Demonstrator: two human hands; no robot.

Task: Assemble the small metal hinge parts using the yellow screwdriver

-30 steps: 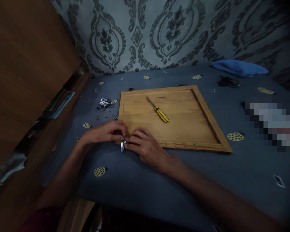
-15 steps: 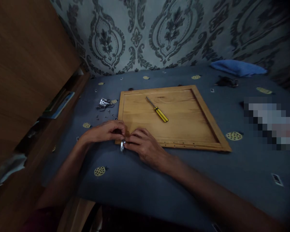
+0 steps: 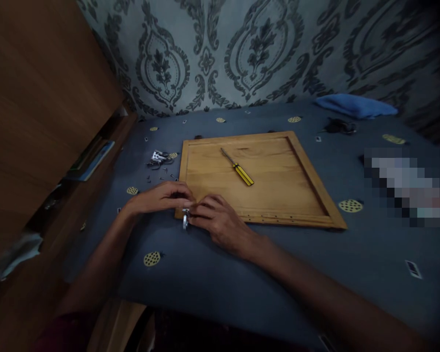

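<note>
A framed wooden panel (image 3: 220, 178) lies flat, and a shiny metal cabinet hinge (image 3: 185, 222) sits at its near left corner, partly sticking out past the edge. My right hand (image 3: 220, 220) has its fingers closed on the hinge from the right. Just above the hinge, my left hand (image 3: 165, 195) is closed with the fingertips together; anything between them is too small or hidden to make out. A screwdriver (image 3: 243, 173) with a yellow and black handle rests on the panel. Small screws (image 3: 162, 178) lie loose left of the panel.
More metal hinge pieces (image 3: 158, 157) lie beyond the screws. At the back right are a blue cloth (image 3: 357, 106) and a dark crumpled item (image 3: 339, 126). A wooden cabinet (image 3: 40, 98) stands on the left, and a patterned wall runs along the back.
My left fingertips have shifted slightly right and up over the hinge, and the fingers have straightened a little. My right hand stays on the hinge. The view has turned slightly.
</note>
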